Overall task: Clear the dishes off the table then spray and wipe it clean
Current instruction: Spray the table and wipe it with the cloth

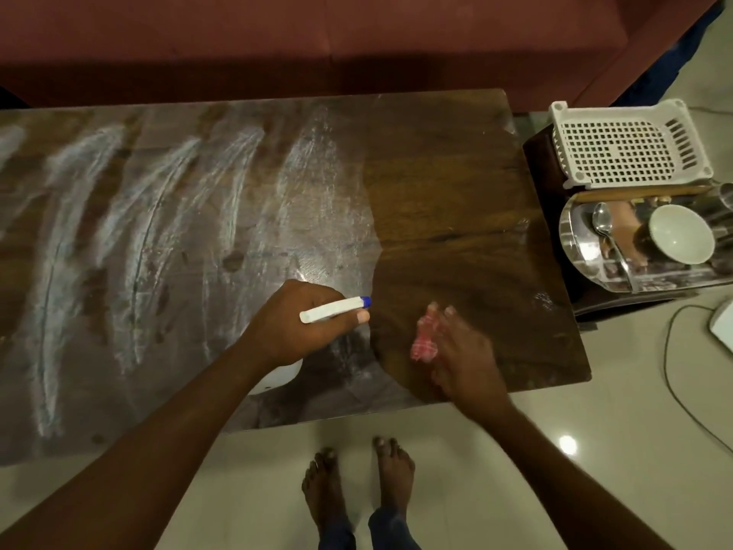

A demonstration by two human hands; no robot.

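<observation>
The table (456, 152) carries no dishes; the bowl (680, 234) stands beside its right edge. Near the front edge the left hand (301, 327) grips the bottle (335, 309), and the right hand (464, 351), fingers quite straight, presses the cloth (423, 343). The right end looks wiped; white smears elsewhere are left, I think.

**Occlusions, crops, blur**

Spray bottle (333, 309): only the white head, blue nozzle and a sliver of white body below the wrist show. The rest is under the left grip (301, 323).
Cloth (424, 343): red-white check, mostly under the right grip (464, 351). Both are motion-smeared, finger edges soft.
Counter (456, 172): runs off the left edge.
Steel plate (587, 264): cropped by the right edge. Contents past the bowl (680, 234) are lost in reflections.
White object (724, 323): only a corner in frame, can't identify.
Cable (674, 371): exits at the right edge.
Legs (345, 533): cut at the bottom edge.
</observation>
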